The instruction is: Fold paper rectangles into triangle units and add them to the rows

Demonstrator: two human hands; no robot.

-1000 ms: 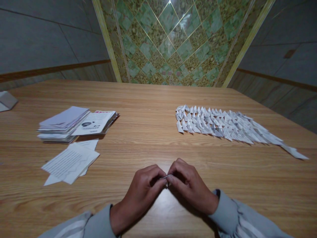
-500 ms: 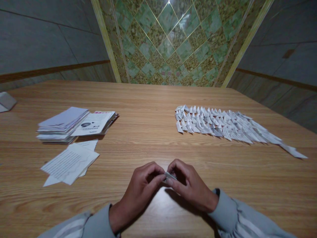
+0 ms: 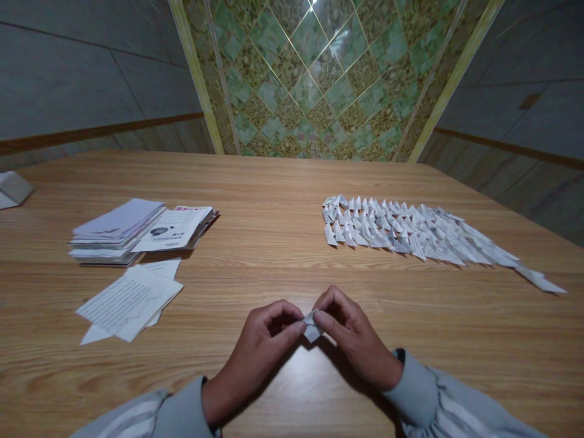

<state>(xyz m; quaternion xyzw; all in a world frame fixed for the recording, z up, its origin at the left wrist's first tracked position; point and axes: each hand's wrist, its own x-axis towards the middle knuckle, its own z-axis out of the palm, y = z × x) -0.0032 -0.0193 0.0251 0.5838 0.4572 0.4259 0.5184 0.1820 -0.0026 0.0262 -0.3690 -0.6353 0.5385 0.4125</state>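
Between my two hands is a small piece of folded paper, held just above the table near its front middle. My left hand pinches its left side between thumb and fingers. On the right side, my right hand grips the upper edge, thumb in front and fingers curled behind. The lower part of the paper shows as a pale point below my thumbs. Its upper part is partly hidden by my fingertips.
Rows of small folded paper pieces stand at the right. Stacked papers and a printed booklet lie at the left, with loose printed sheets nearer. A white object sits at the far left edge of the wooden table.
My right hand has risen slightly and its thumb has shifted up along the paper. More of the folded paper now shows below my thumbs. My left hand has barely moved.
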